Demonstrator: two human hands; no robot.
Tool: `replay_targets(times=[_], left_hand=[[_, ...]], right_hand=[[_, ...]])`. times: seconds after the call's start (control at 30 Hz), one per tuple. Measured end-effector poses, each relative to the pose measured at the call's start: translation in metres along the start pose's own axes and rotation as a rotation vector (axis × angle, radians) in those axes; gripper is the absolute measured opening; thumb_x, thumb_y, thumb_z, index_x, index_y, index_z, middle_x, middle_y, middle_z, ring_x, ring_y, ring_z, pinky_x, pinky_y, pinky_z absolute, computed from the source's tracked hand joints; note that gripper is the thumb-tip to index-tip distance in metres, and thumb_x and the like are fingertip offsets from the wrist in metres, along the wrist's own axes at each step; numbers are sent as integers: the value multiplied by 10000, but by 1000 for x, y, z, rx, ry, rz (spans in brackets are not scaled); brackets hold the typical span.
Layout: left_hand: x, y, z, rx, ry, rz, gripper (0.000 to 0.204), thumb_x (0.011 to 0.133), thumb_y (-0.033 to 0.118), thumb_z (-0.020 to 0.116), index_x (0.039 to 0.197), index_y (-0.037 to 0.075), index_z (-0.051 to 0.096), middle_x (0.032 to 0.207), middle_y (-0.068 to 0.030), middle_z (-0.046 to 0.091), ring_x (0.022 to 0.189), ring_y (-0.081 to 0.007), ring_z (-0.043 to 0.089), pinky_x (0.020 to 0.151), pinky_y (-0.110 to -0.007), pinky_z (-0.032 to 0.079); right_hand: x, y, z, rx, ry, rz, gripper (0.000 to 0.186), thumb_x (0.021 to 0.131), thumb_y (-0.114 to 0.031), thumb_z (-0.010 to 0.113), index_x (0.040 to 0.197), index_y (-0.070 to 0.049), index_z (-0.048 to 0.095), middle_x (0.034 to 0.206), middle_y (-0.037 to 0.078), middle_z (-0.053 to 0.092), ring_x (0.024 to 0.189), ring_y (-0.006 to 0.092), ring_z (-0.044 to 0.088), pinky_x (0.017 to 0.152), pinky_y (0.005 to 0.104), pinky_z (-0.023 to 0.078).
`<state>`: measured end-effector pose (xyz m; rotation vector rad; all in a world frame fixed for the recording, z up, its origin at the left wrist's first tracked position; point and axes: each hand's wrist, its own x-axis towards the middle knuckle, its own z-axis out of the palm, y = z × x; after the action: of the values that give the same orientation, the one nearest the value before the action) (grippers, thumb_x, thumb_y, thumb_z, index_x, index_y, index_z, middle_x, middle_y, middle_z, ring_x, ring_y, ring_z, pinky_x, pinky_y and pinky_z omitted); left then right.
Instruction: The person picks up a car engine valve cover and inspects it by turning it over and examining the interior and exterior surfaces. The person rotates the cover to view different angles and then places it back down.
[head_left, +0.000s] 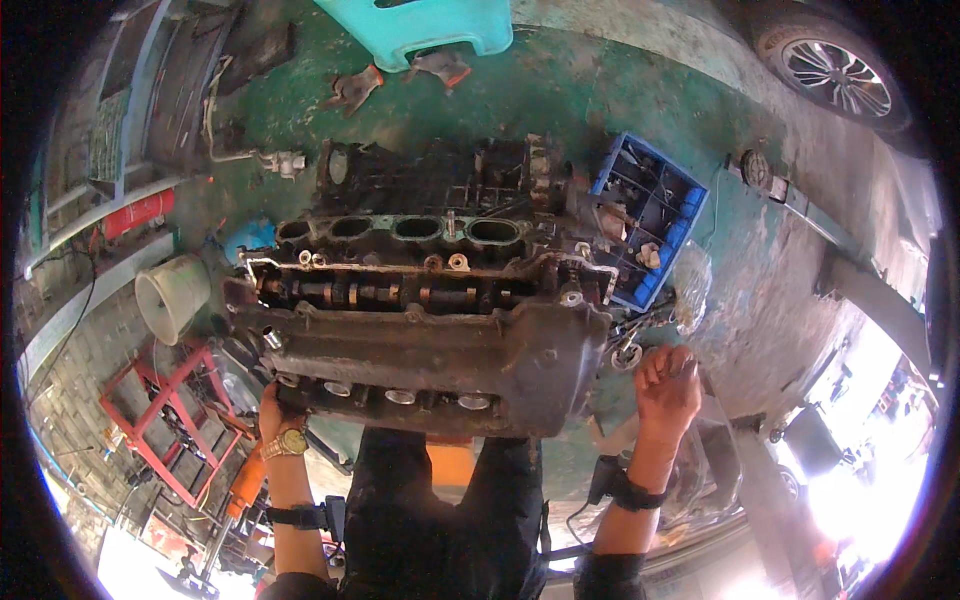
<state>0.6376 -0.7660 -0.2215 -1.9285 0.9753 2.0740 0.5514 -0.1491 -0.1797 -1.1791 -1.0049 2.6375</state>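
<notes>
A dark, grimy valve cover [420,345] lies across the middle, with round metal-rimmed holes along its near side. My left hand [272,420] grips its near left corner; the fingers are partly hidden behind it. Just beyond the cover, a camshaft [375,293] shows inside a pale metal rim. Farther off is an engine block [370,240] with several open cylinder bores. To the right of the cover and apart from it, my right hand [668,392] is raised with its fingers curled in. Whatever it may hold is hidden.
At the right stands a blue divided parts tray [690,200] with small parts, beside a clear plastic bag [692,290]. A white bucket [172,298] and a red metal frame [165,425] are on the left. A turquoise stool [440,25] and a car wheel [835,77] are at the back.
</notes>
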Motion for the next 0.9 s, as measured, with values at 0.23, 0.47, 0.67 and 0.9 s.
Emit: replay_targets(times=[0.23, 0.47, 0.67, 0.9], left_hand=[[-7, 0, 7, 36, -154, -32, 289, 935, 203, 459, 1115, 12, 579, 1094, -133, 652, 986, -286, 638, 890, -446, 521], [-8, -7, 14, 29, -243, 65, 278, 943, 187, 439, 1105, 16, 585, 1076, -132, 656, 975, -299, 638, 898, -458, 516], [-20, -12, 28, 46, -131, 93, 296, 942, 195, 438, 1125, 16, 585, 1097, -139, 653, 998, -314, 631, 919, -464, 503], [-24, -13, 39, 117, -100, 88, 328, 939, 213, 449, 1159, 12, 584, 1125, -138, 654, 1023, -318, 626, 926, -459, 494]], right_hand=[[-16, 8, 8, -585, 196, 41, 402, 1013, -370, 460, 938, -2, 601, 717, 46, 544, 607, 147, 504, 538, 287, 403], [-33, 30, 21, -921, 168, 24, 354, 998, -272, 513, 1151, 27, 625, 758, -10, 541, 652, 68, 452, 583, 234, 375], [-43, 40, 20, -1230, 208, -74, 319, 965, -215, 543, 1133, 38, 640, 865, 69, 642, 776, 119, 539, 701, 285, 450], [-42, 49, 31, -1164, 186, -101, 285, 948, -161, 544, 1102, 57, 644, 889, 82, 657, 784, 130, 550, 711, 287, 455]])
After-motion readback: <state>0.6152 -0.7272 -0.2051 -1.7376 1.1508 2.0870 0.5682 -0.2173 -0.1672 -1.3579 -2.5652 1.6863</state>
